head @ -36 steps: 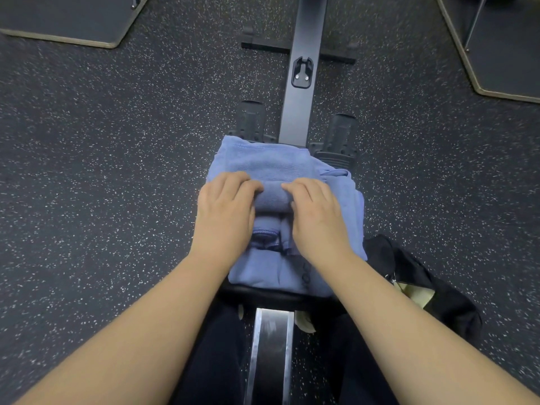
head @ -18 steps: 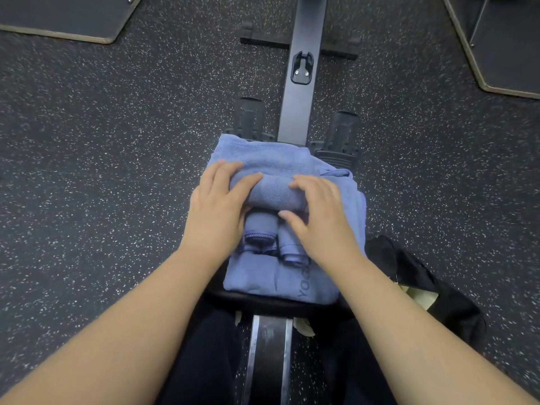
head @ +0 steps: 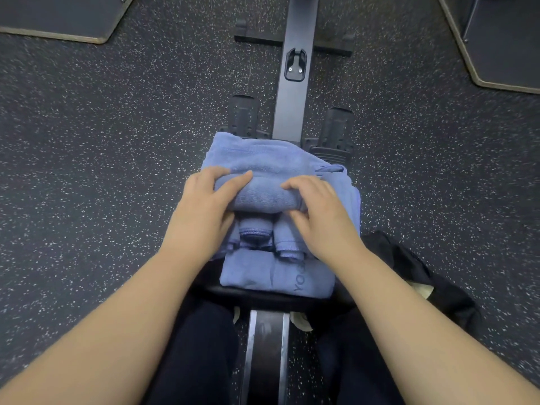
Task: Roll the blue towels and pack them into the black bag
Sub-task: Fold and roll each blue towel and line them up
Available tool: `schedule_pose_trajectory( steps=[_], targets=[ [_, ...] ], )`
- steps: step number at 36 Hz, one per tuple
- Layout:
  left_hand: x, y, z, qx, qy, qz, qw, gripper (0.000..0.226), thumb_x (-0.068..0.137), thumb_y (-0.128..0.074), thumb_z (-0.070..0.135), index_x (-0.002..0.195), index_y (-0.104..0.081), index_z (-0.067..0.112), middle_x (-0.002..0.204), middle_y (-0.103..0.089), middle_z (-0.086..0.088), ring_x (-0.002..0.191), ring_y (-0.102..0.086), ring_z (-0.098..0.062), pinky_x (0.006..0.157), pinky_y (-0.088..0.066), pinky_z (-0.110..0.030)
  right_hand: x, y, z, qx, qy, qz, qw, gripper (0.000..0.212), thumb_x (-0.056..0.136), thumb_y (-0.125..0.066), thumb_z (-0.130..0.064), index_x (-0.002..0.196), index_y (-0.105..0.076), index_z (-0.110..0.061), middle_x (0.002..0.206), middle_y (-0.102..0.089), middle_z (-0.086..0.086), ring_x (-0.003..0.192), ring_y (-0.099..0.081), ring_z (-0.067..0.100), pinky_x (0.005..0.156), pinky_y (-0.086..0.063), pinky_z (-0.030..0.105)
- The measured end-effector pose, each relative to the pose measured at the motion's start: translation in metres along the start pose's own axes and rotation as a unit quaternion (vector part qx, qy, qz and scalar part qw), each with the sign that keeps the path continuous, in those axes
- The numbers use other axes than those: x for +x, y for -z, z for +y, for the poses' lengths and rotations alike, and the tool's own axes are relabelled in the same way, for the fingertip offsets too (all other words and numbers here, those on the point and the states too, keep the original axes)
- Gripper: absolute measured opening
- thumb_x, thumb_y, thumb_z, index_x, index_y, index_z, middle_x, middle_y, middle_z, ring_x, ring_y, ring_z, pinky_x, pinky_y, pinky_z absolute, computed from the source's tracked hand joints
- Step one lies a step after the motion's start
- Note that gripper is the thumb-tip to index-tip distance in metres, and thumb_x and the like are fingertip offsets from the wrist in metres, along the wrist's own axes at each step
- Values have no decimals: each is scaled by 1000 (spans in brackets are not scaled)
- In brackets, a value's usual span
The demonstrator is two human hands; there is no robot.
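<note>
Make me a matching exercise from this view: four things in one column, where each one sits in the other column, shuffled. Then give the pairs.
Things:
1. left hand
2. right hand
3. black bag
4. rail

Places:
A. on the floor, beside the right forearm
B. on the left end of the towel roll
C. running away from the person, beyond the blue towels
D. on the right end of the towel roll

Pairs: 1-B, 2-D, 3-A, 4-C
</note>
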State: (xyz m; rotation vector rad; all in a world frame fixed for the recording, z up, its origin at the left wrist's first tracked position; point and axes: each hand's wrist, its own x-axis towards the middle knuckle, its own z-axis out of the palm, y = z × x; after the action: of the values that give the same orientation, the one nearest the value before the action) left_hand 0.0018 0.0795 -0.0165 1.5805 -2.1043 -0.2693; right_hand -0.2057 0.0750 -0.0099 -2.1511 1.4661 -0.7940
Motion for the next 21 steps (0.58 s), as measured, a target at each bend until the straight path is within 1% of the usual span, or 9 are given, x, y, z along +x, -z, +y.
schedule_pose_trajectory(
  steps=[2,4,8,11,13,15,17,19,21],
  targets=[
    [-4,4,0,1,-6,-6,1000,76,68,-66,-11,135,-54,22,127,-41,-7,107,-42,-31,91,-38,-36,-2,3,-3,0,-2,-10,1000,40,78,-67,2,114,-59,-11,115,-58,3,104,-48,22,91,-26,15],
    [-9,8,1,1,-4,-19,1000,76,68,-66,-11,135,-54,22,126,-46,-9,104,-46,-33,89,-36,-33,-6,6,-6,3,-4,-24,1000,39,78,-68,1,114,-59,-11,115,-58,2,104,-49,22,90,-27,15],
    [-16,14,0,-20,-7,-63,998,75,68,-68,-10,135,-55,22,123,-53,-10,99,-51,-35,89,-42,-38,-12,12,-10,-2,-17,-56,998,38,79,-70,-2,115,-60,-11,116,-59,1,109,-51,24,89,-25,13],
    [-22,17,-1,-34,-10,-79,996,70,71,-66,-8,133,-56,23,123,-55,-4,103,-51,-30,91,-40,-35,-17,15,-10,-1,-18,-72,997,36,81,-71,-6,116,-60,-12,116,-59,-1,111,-51,23,91,-25,13],
    [-26,19,0,-40,-7,-81,996,65,73,-67,-6,128,-56,25,122,-55,-1,103,-51,-29,90,-39,-34,-20,16,-12,3,-25,-83,996,36,83,-70,-9,117,-59,-13,117,-58,-1,112,-50,23,92,-27,15],
    [-27,21,0,-41,-7,-81,996,62,72,-70,-3,120,-48,31,121,-56,0,104,-51,-31,90,-42,-39,-22,16,-12,4,-31,-94,995,36,85,-69,-12,119,-58,-13,119,-57,0,113,-49,23,95,-30,19],
    [-27,21,0,-35,-9,-76,996,60,73,-72,1,114,-42,32,119,-57,-1,106,-51,-33,90,-43,-46,-21,14,-12,5,-32,-97,995,35,86,-68,-12,120,-58,-12,119,-56,3,113,-50,24,98,-33,24],
    [-27,19,1,-23,-9,-62,998,58,73,-74,4,114,-43,31,119,-56,-2,110,-48,-33,90,-44,-49,-20,13,-13,14,-46,-88,995,33,88,-65,-10,121,-59,-12,118,-50,1,112,-50,22,99,-35,25],
    [-27,18,4,-8,-2,-39,999,58,73,-77,7,117,-46,30,125,-52,-7,116,-44,-33,91,-44,-52,-18,12,-14,19,-69,-79,994,31,91,-61,-10,121,-59,-14,116,-41,-4,110,-48,20,100,-32,22]
  ],
)
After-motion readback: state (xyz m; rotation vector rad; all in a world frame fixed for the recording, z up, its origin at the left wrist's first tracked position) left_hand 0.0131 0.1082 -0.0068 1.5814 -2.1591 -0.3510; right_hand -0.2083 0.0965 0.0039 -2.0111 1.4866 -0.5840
